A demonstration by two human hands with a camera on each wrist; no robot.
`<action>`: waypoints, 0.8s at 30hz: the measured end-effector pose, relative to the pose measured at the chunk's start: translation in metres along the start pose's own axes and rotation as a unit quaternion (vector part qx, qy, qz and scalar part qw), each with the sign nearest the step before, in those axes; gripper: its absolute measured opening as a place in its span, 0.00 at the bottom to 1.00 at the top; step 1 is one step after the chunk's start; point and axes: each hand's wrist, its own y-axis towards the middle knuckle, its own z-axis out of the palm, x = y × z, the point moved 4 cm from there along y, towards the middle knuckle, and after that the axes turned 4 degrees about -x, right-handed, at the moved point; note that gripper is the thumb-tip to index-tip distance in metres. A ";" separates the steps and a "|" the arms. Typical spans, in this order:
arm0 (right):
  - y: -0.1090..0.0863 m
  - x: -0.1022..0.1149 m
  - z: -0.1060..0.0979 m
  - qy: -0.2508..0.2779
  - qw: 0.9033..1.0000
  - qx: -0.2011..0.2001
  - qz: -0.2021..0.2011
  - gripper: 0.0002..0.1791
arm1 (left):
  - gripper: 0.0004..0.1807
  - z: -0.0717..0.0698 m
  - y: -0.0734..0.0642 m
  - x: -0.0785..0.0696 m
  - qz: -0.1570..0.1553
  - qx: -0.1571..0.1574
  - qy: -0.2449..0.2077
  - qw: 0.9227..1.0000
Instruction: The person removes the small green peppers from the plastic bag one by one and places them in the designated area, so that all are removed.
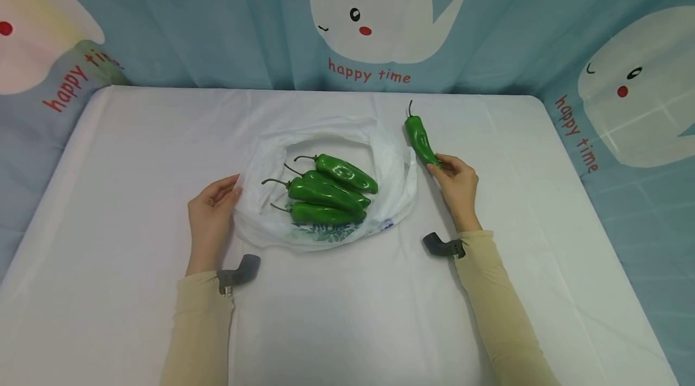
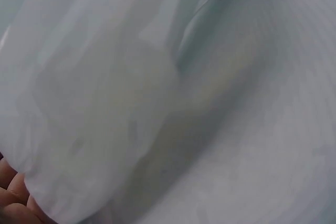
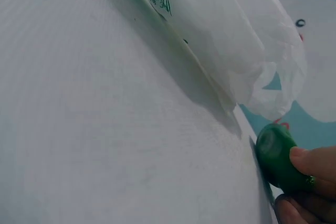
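Note:
A white plastic bag (image 1: pixel 393 199) lies with its mouth spread wide, and several long green peppers (image 1: pixel 331 193) are inside, stems to the left. At the bag's left rim, my left hand (image 1: pixel 212 217) pinches the plastic between thumb and curled fingers. The left wrist view shows mostly bag, with the fingers (image 2: pixel 16 198) at its lower left edge. Right of the bag, my right hand (image 1: pixel 457 187) pinches another green pepper (image 1: pixel 418 136) by its lower end, its stem pointing away from me. In the right wrist view, thumb and fingers grip this pepper (image 3: pixel 275 156) beside the bag.
A white cloth covers the table (image 1: pixel 336 313). Beyond its far edge hangs a blue curtain (image 1: pixel 217 24) with whale pictures and red lettering. Dark camera mounts sit on both wrists, over beige sleeves (image 1: pixel 496 295).

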 end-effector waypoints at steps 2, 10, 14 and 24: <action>0.001 0.000 0.002 -0.001 1.000 -0.001 0.001 0.17 | 0.15 0.000 0.000 0.001 -0.003 0.000 -0.001 1.000; 0.007 0.006 0.011 0.008 1.000 0.006 0.002 0.18 | 0.15 0.000 0.000 0.001 0.004 -0.001 -0.006 1.000; 0.008 0.006 0.013 0.013 1.000 0.012 0.010 0.19 | 0.14 0.000 -0.001 0.000 0.011 0.001 -0.003 1.000; 0.007 0.005 0.014 0.031 0.999 0.022 0.006 0.21 | 0.15 0.001 -0.001 -0.002 -0.002 -0.002 0.000 1.000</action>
